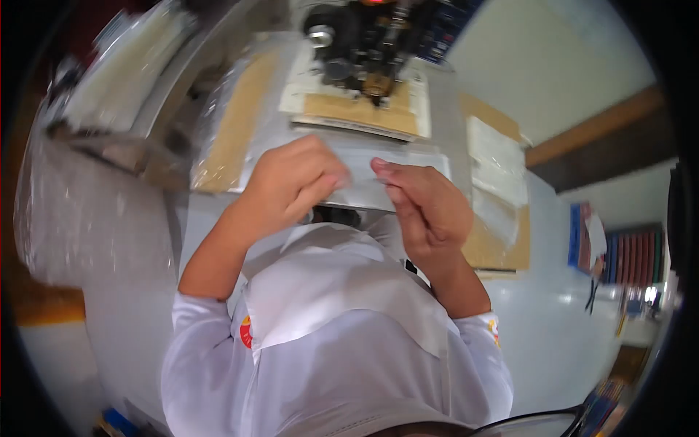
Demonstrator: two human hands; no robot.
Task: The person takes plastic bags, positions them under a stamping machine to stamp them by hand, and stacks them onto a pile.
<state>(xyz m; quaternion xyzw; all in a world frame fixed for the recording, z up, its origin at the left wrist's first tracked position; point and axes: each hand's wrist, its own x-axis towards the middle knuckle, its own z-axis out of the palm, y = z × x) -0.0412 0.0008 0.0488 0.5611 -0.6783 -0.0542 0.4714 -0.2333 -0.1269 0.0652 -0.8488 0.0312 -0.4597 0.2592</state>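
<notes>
My left hand (295, 178) is raised above the table's near edge, fingers curled in and thumb pressed toward them. Opposite it, my right hand (431, 207) has its thumb and fingers drawn together in a pinch, tips pointing left. A small gap separates the two hands. Motion blur hides whatever the fingertips may hold. Below and beyond them lies a clear plastic sheet or bag (419, 162) on the grey tabletop. Just past it stands a dark machine (364, 54) with metal parts, on a base with a tan front plate (357, 109).
Left of the machine lies a tan board in clear plastic (251, 116). Clear plastic bags (131, 73) are heaped at the far left. On the right, white plastic packets (499, 160) rest on tan cardboard (477, 244). Coloured binders (633, 258) stand farther right.
</notes>
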